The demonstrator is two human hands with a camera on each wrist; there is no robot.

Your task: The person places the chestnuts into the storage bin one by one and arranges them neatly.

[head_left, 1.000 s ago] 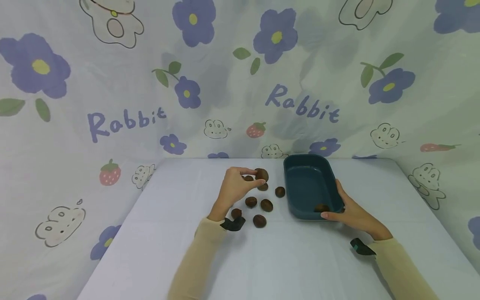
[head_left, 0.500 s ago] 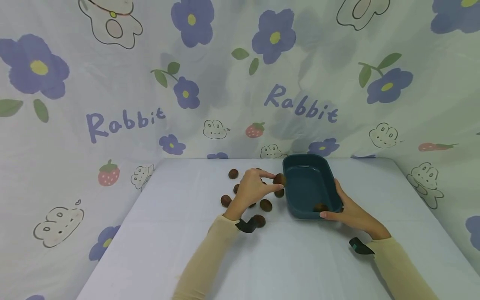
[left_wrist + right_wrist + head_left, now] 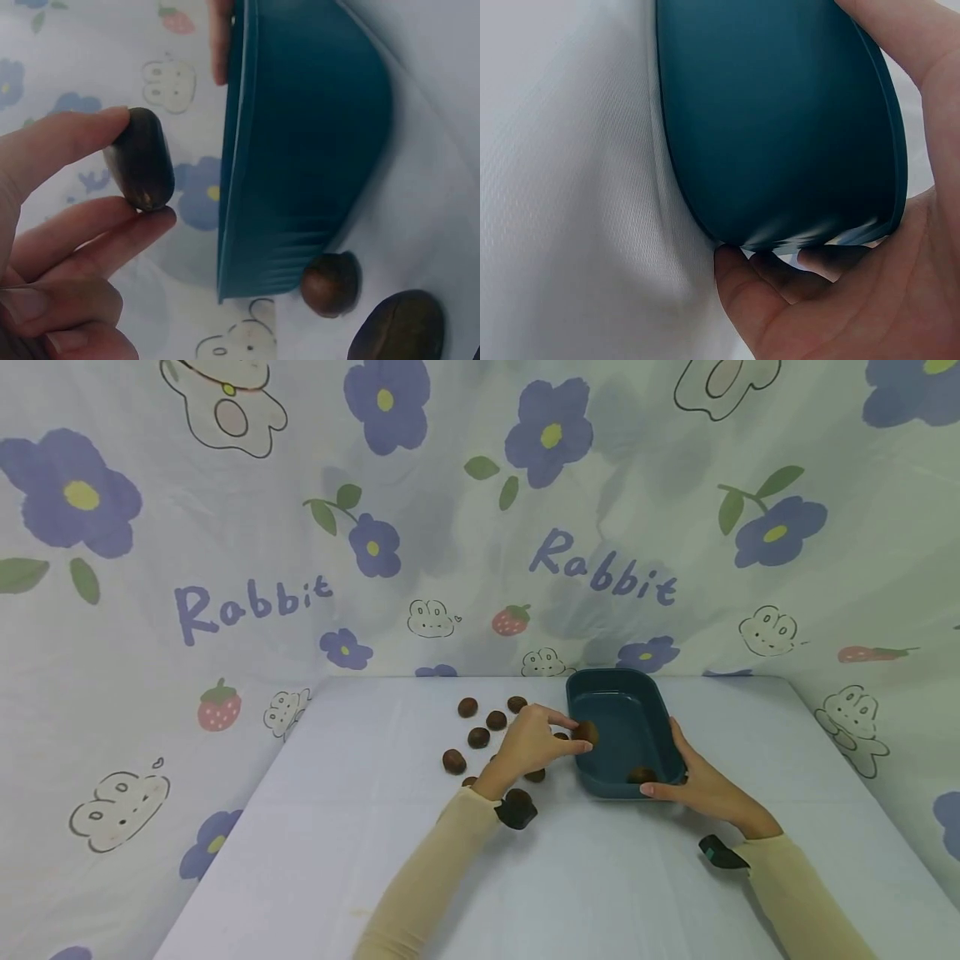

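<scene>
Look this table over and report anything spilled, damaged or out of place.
Nothing stands out: the blue tray sits upright, held by the right hand; the left hand pinches one brown nut; loose nuts lie scattered on the table.

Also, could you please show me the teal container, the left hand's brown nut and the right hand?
Teal container [image 3: 626, 727]: head view, inner floor.
Brown nut [image 3: 142, 159]: left wrist view, its dark side.
Right hand [image 3: 708, 788]: head view, its back.

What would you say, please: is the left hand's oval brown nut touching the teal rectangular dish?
No, the left wrist view shows the nut and dish apart.
</scene>
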